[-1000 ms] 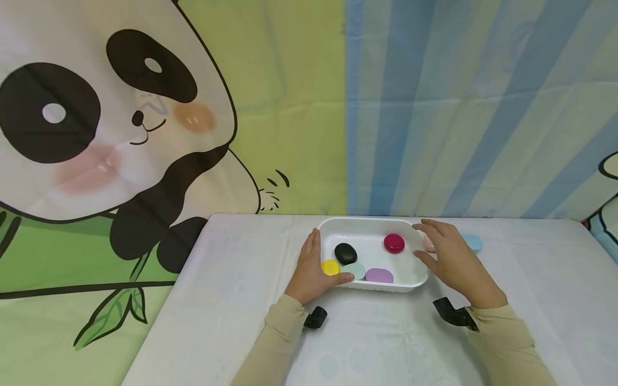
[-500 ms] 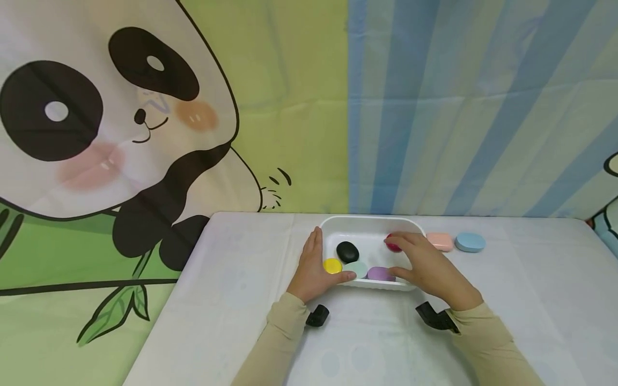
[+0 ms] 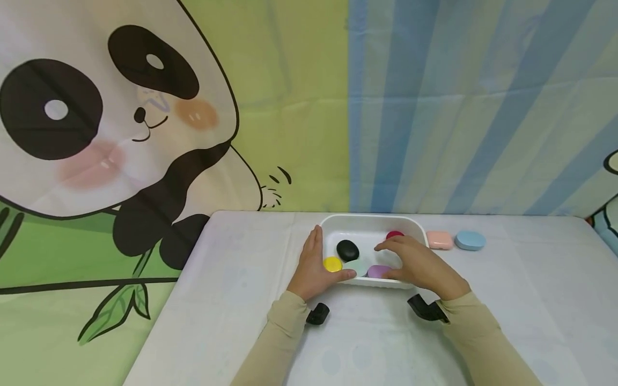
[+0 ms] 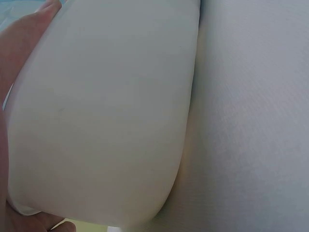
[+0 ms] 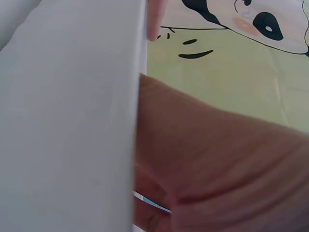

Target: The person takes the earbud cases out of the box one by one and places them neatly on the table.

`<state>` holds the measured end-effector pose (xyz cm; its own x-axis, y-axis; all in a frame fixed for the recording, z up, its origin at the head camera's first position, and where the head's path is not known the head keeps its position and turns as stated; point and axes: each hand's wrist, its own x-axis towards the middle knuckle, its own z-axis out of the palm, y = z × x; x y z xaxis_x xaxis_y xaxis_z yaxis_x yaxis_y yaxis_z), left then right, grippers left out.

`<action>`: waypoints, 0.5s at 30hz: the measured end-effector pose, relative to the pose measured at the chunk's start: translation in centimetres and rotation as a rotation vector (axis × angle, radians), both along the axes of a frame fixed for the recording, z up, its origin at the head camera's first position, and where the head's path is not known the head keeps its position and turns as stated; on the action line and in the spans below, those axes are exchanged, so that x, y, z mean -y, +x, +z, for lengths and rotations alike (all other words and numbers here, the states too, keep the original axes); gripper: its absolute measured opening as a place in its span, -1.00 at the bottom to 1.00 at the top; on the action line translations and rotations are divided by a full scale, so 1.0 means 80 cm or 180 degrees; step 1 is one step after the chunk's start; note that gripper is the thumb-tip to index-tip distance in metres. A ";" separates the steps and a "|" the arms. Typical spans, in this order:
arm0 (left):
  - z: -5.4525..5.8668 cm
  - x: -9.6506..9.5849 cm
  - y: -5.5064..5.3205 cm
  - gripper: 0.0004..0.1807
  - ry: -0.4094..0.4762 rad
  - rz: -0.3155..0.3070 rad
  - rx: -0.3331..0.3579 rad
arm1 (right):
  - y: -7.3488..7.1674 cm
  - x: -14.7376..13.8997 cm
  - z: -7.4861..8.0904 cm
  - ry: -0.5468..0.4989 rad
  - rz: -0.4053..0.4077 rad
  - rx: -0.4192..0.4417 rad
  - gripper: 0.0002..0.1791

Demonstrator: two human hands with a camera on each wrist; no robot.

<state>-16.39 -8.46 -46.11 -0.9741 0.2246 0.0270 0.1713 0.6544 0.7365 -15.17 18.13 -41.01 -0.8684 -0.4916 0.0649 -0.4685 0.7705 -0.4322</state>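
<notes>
In the head view, my left hand [image 3: 311, 272] holds the left end of a white tray [image 3: 367, 220], thumb over the front rim and fingers along the side. The left wrist view shows the tray's outer wall [image 4: 111, 106]. My right hand [image 3: 422, 267] reaches over the tray's right end, fingers and thumb spread apart. Its thumb tip is at a purple rounded piece [image 3: 377, 271]; contact cannot be told. Inside also lie a black oval piece [image 3: 347, 250], a yellow round piece [image 3: 332, 264], a pale green piece [image 3: 356, 267] and a red piece [image 3: 395, 234], partly hidden by the right hand.
Right of the tray, a pink rounded bar [image 3: 440, 240] and a light blue rounded bar [image 3: 470, 240] lie on the white-covered table [image 3: 541, 289]. A panda-printed cloth [image 3: 289, 107] hangs behind the table's back edge.
My right hand has moved left from outside the tray's right end to over its inside, past the red piece. The pink bar has come fully into view. My left hand stays at the tray.
</notes>
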 end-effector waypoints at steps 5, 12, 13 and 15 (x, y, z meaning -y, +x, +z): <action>0.001 0.000 0.000 0.51 -0.0003 -0.0001 0.0023 | -0.009 0.002 -0.002 0.0082 0.0078 0.0192 -0.47; 0.000 -0.001 0.000 0.50 -0.0059 0.0016 0.0040 | -0.015 0.003 -0.009 0.0053 0.0140 0.0369 -0.60; 0.000 -0.001 0.000 0.50 -0.0061 0.0021 0.0037 | -0.015 0.002 -0.009 0.0033 0.0177 0.0361 -0.63; 0.000 -0.001 0.000 0.49 -0.0067 0.0026 0.0031 | -0.015 0.002 -0.009 -0.0020 0.0280 0.0337 -0.69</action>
<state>-16.42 -8.40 -46.07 -0.9761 0.2171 0.0127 0.1587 0.6712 0.7241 -16.36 17.98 -41.75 -0.8240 -0.5662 -0.0216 -0.4857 0.7255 -0.4876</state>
